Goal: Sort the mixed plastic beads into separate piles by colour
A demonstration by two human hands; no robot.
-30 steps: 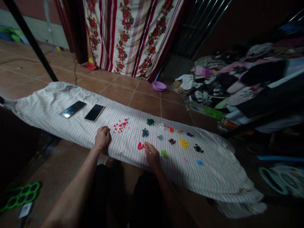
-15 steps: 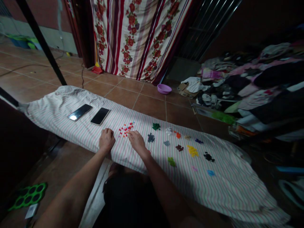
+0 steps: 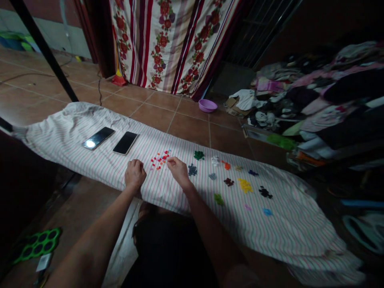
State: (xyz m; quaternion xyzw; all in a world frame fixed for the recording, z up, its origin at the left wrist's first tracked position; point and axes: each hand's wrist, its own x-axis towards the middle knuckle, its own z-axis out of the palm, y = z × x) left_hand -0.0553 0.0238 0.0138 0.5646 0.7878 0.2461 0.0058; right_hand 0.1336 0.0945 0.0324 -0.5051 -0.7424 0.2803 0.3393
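A mixed pile of small red, orange, pink and white pieces lies spread on the striped cloth. At its right edge, my right hand has thumb and fingers pinched together; anything between them is too small to make out. My left hand rests on the cloth left of the pile, fingers curled and their undersides hidden. Right of my right hand are single-colour heaps: dark grey pieces, dark green pieces, brown pieces, yellow pieces, black pieces and lime green pieces.
Two phones, one with a bright reflection and one dark, lie left of the pile. Beyond the cloth, a purple basin stands on the tiled floor. Heaped clothes fill the right side, and a floral curtain hangs behind.
My right hand has shifted slightly right, towards the edge of the mixed pile, still pinched. My left hand stays in place on the cloth. The view has tilted a little.
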